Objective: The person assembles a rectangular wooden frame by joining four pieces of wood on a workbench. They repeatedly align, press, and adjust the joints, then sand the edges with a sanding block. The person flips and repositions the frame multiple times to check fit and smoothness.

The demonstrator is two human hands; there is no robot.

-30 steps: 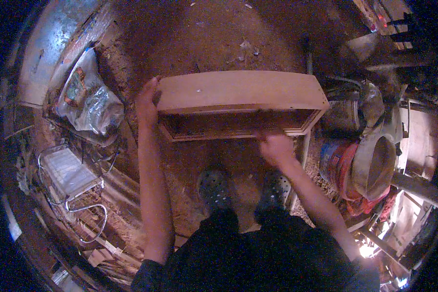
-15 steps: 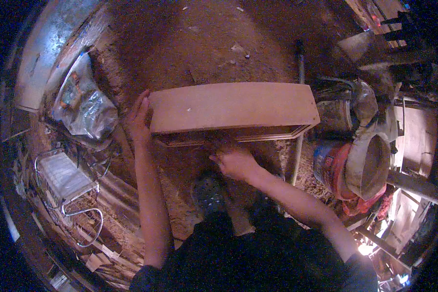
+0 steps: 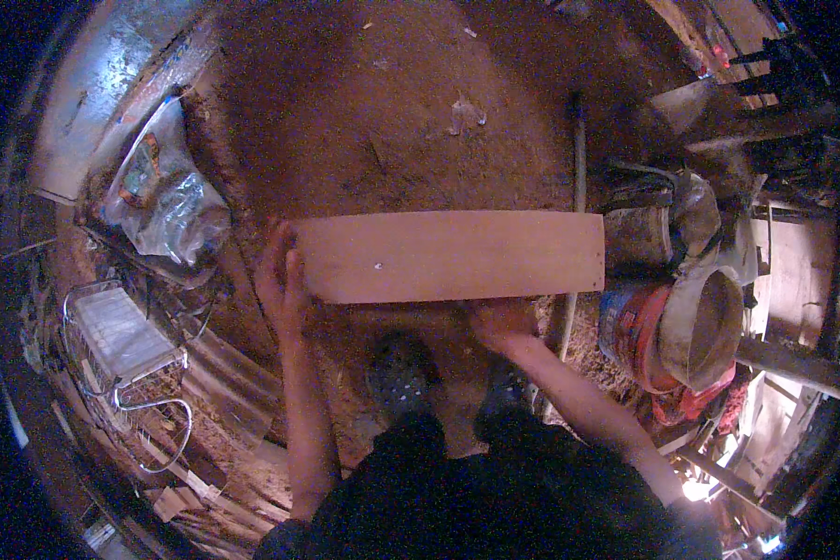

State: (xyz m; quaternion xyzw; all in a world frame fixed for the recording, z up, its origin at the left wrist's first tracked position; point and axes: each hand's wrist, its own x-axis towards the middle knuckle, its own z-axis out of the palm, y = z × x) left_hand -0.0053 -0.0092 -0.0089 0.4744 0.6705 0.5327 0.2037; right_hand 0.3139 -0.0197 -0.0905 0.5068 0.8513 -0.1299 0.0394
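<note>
A shallow box of pale wood (image 3: 457, 257) hangs in front of me, its long plain side facing up, with a small light mark toward the left. My left hand (image 3: 287, 275) grips its left end, the thumb on the near side and the other fingers blurred around the end. At the near edge, right of the middle, is my right hand (image 3: 506, 322). Its fingers go out of sight under the box, so their hold is hidden. The open side of the box is turned out of view.
Brown dirt floor (image 3: 383, 140) spreads ahead. To the right stand a red and blue bucket (image 3: 630, 327), a round pale container (image 3: 709, 327) and a long pole (image 3: 579, 168). At left lie a clear plastic bag (image 3: 182, 219) and a wire rack (image 3: 126, 331). My shoes (image 3: 401, 369) are below.
The box has come nearer to me and tilted, so its open side no longer shows. My right hand has shifted right and its fingers have gone under the near edge. My left hand stays at the left end.
</note>
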